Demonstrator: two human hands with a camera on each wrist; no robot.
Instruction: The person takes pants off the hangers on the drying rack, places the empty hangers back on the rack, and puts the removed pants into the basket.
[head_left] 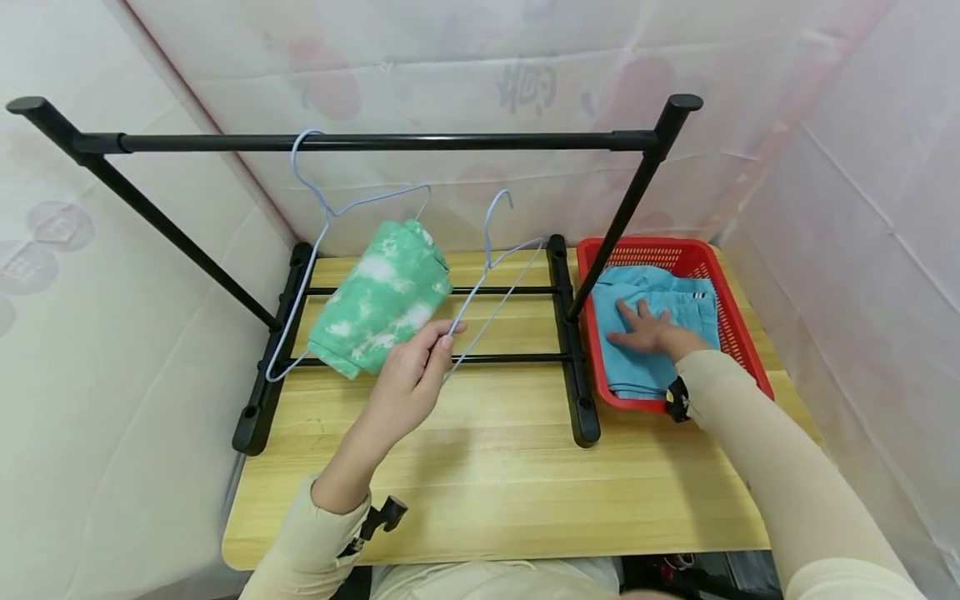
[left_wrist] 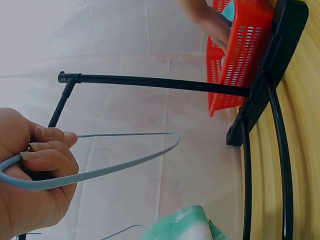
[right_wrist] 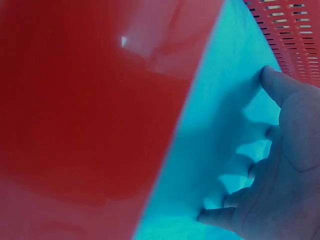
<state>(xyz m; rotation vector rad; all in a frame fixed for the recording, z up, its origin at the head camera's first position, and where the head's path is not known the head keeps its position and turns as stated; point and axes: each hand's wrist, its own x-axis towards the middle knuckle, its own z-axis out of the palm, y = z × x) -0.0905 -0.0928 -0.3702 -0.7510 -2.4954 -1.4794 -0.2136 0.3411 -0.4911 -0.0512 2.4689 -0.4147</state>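
My left hand [head_left: 411, 372] grips a light blue clothes hanger [head_left: 487, 268] by one end, holding it up in front of the rack with its hook at the top. In the left wrist view the fingers curl round the hanger's wire [left_wrist: 100, 171]. My right hand [head_left: 651, 332] reaches into the red basket [head_left: 738, 342] with its fingers spread, fingertips on the folded blue garment [head_left: 626, 367]. The right wrist view shows the same blue cloth [right_wrist: 200, 150] under the fingertips. To the left, a green and white tie-dye garment [head_left: 386, 292] hangs folded over another light blue hanger [head_left: 322, 208].
The black rack's top bar [head_left: 450, 142] spans above the wooden table [head_left: 525, 492]. Its two feet and lower crossbars [head_left: 510, 358] stand on the tabletop, the right foot [head_left: 576, 392] close beside the basket. Pale curtains [head_left: 862, 250] surround the table.
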